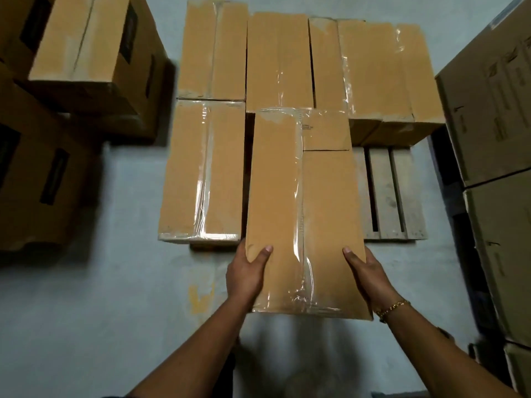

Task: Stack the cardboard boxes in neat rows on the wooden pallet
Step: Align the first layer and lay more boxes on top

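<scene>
I hold a long taped cardboard box (pixel 304 214) in the air over the wooden pallet (pixel 393 193). My left hand (pixel 247 271) grips its near left side, thumb on top. My right hand (pixel 367 274) grips the near right side, also with the thumb on top. Several taped boxes lie on the pallet: one at the front left (pixel 204 170), one behind it (pixel 212 50), and others across the back (pixel 278 61) and back right (pixel 388 73). The pallet's bare slats show at the front right.
Stacked boxes (pixel 86 53) stand on the grey floor at the left, with another (pixel 31 182) nearer me. A tall stack of greyer cartons (pixel 494 124) lines the right edge. Grey floor (pixel 115 282) lies between me and the pallet.
</scene>
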Demonstrator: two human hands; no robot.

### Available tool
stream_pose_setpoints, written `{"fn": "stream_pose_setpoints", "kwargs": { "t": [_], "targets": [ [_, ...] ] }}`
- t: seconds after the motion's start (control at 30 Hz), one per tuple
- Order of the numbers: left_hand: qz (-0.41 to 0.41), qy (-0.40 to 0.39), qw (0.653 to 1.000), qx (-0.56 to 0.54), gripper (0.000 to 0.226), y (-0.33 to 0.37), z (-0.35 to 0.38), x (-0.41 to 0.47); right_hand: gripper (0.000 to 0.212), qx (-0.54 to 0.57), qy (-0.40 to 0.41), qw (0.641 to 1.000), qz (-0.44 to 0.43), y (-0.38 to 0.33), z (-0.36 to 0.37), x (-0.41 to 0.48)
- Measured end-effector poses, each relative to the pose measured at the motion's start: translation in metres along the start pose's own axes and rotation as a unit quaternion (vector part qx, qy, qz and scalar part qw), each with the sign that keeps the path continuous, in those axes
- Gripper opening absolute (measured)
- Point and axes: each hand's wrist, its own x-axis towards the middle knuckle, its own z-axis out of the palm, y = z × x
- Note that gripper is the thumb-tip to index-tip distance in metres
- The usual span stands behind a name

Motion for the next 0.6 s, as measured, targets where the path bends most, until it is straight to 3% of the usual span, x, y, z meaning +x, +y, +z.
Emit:
{"fn": "stream_pose_setpoints", "kwargs": {
  "t": [0.2, 0.33, 0.6],
  "targets": [
    [-0.015, 0.025, 0.999, -0.032, 0.063, -0.058, 0.029, 0.050, 0.044, -0.002, -0.015, 1.000, -0.013, 0.045, 0.028, 0.070],
    [0.004, 0.025, 0.999, -0.030, 0.088, -0.095, 0.048, 0.100, 0.035, 0.011, -0.016, 0.999, -0.032, 0.073, 0.046, 0.117],
    [0.062, -0.005, 0.997, -0.042, 0.030, -0.139, 0.052, 0.162, 0.045, 0.018, 0.012, 0.997, -0.077, 0.118, 0.073, 0.184]
  ]
}}
